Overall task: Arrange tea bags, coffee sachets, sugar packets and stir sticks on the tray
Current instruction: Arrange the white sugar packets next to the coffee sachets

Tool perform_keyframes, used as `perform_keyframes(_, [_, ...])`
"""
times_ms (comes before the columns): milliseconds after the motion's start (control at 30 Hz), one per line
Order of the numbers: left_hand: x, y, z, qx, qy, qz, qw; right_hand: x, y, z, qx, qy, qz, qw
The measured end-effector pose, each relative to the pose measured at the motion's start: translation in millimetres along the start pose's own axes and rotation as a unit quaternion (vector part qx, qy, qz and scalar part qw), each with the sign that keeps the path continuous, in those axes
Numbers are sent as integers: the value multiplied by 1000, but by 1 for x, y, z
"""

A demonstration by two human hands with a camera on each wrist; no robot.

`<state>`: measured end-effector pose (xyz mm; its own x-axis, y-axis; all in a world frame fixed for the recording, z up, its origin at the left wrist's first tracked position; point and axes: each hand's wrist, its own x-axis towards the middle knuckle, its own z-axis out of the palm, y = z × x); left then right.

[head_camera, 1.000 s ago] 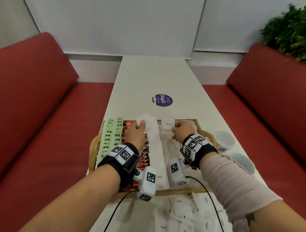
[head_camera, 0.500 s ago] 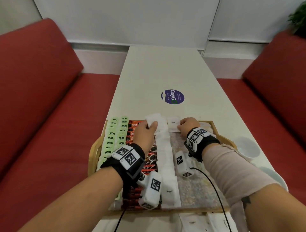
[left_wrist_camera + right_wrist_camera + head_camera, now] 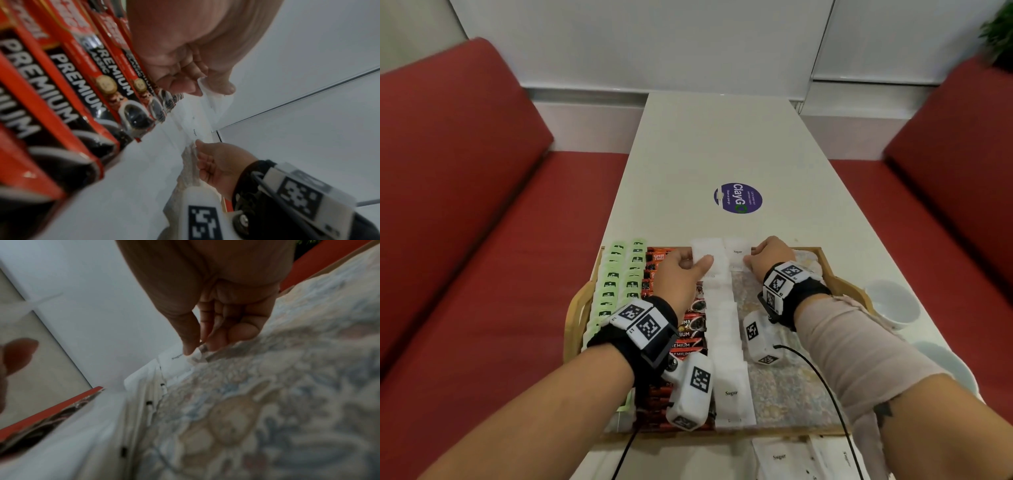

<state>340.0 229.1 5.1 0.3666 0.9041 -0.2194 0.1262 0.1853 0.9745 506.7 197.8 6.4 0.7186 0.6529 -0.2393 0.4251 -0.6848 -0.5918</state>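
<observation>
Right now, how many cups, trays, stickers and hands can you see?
Cups: 2
Tray: 1
Sticker: 1
Hands: 2, each pinching a sugar packet
Total: 6

A purple round sticker (image 3: 738,197) lies on the white table (image 3: 722,144) between red benches (image 3: 458,178).
</observation>
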Motion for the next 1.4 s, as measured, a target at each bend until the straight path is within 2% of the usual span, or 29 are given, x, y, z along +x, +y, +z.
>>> perform_keyframes(100, [-1, 0, -2, -4, 9, -9, 1000, -8, -1, -2, 43, 20, -48, 998])
perform_keyframes(167, [-3, 0, -2, -8, 13, -8, 1000, -19, -2, -5, 119, -27, -97, 988])
perform_keyframes(233, [-4, 0, -1, -10, 16, -6, 1000, -32, -4, -10, 184, -107, -123, 969])
perform_keyframes(300, [-5, -1, 0, -15, 17, -13, 1000, -43, -3, -13, 186, -152, -150, 959])
perform_keyframes(367, [-6, -1, 3, -22, 16, -23, 999, -48, -1, -14, 167, -160, -165, 959])
perform_keyframes(500, [-11, 2, 7, -25, -4, -11, 1000, -48, 5, -13, 173, -141, -144, 964])
perform_keyframes(667, [-13, 4, 7, -21, -5, -2, 1000, -27, 15, -15, 126, -31, -46, 990])
perform_keyframes(867, [-13, 4, 6, -8, -11, -9, 1000, -6, 23, -7, 57, -49, 16, 997])
perform_keyframes(1000, [-12, 4, 5, 0, -13, -7, 1000, -2, 19, -1, 59, -72, 12, 996])
perform_keyframes(1133, [-11, 4, 4, 8, -12, 0, 1000, 2, 12, 3, 46, -64, 8, 997])
perform_keyframes(1400, [-8, 6, 3, 12, -9, 4, 1000, 7, 4, 1, -78, -64, 10, 995])
